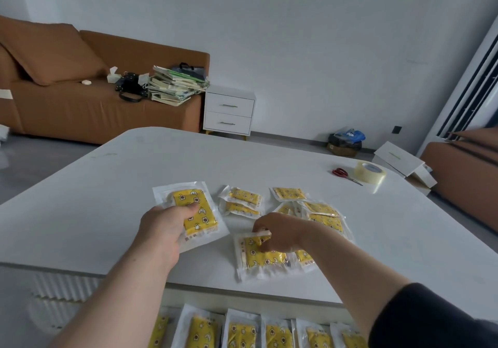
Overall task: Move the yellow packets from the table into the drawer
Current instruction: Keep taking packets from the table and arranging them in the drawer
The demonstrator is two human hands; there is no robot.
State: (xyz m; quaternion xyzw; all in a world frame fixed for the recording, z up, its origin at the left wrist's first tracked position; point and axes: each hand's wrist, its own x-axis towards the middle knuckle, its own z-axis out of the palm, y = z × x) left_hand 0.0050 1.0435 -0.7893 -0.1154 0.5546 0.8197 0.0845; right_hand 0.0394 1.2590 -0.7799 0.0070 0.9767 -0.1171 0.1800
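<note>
Several yellow packets in clear wrappers lie on the white table (pixel 107 199). My left hand (pixel 164 229) grips one yellow packet (pixel 199 207) by its near edge, thumb on top, lifted slightly off the table. My right hand (pixel 280 231) pinches the top edge of another yellow packet (pixel 258 258) lying near the front edge. More packets (pixel 242 199) sit in a loose pile (pixel 323 213) behind my right hand. Below the table's front edge, the open drawer (pixel 172 298) holds a row of several yellow packets (pixel 242 334) standing side by side.
Red-handled scissors (pixel 343 174) and a roll of clear tape (pixel 369 172) lie at the table's far right. Beyond are a brown sofa (pixel 80 110) with a stack of books (pixel 175 86), a white nightstand (pixel 229 113), and a bin (pixel 345 143) on the floor.
</note>
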